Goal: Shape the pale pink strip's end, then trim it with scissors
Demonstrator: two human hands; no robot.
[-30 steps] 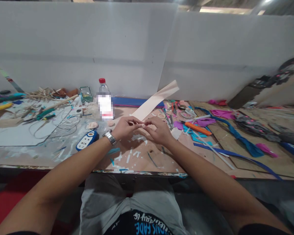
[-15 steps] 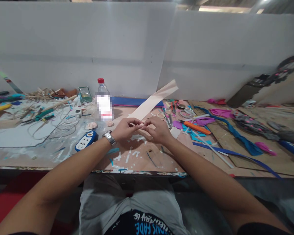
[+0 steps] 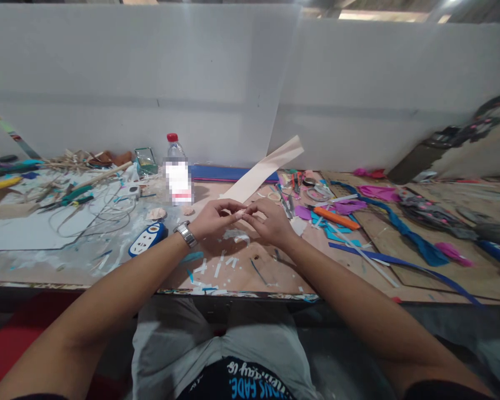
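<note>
My left hand, with a metal watch on the wrist, meets my right hand above the middle of the table. Thumb and fingers of both are pinched together around something small and pale that I cannot make out. Just behind them a long cream strip slants up to the right, its near end partly hidden by the hands. Small white and blue scraps lie on the table in front of the hands.
A red-capped bottle and a blue-and-white power strip stand and lie left of the hands. Pliers, wires and sticks lie farther left. An orange cutter, blue ribbon and dark bottle are at the right.
The thumb and fingers have shifted very slightly where the hands meet. The view has moved a little; nothing else has visibly changed place.
</note>
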